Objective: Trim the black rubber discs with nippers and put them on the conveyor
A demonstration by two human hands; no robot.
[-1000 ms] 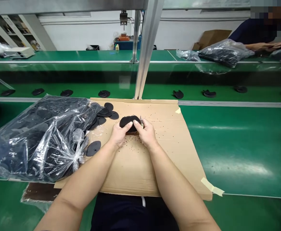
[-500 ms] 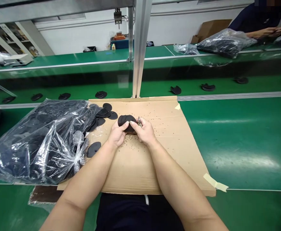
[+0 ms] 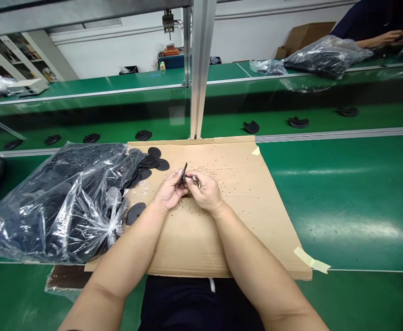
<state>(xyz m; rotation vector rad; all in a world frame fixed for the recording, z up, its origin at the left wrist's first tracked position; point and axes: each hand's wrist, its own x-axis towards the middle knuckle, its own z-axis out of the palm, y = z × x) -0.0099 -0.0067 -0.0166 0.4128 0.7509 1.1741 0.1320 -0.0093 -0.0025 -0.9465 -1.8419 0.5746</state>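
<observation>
My left hand (image 3: 169,192) is closed on a thin black disc (image 3: 183,174), turned nearly edge-on to me; whether it is one piece or several together I cannot tell. In my right hand (image 3: 204,189) is a small shiny metal tool (image 3: 196,181), partly hidden by the fingers, its exact kind unclear. The right fingertips meet the disc's right side. Both hands are over a cardboard sheet (image 3: 263,225) strewn with tiny black bits. Left of them, loose black discs (image 3: 155,162) spill from a clear plastic bag (image 3: 60,216), and a separate black disc (image 3: 135,213) lies nearer me.
Small stacks of black discs (image 3: 143,135) sit along the green strip behind the cardboard. A metal post (image 3: 201,69) rises at its back edge. Tape (image 3: 312,260) fixes the front right corner. Across the bench, a person's hands (image 3: 394,37) are near another filled bag (image 3: 329,57).
The fanned black discs between both hands have turned from facing me to nearly edge-on. My right hand has shifted slightly, and the metal tool now lies lower across its fingers.
</observation>
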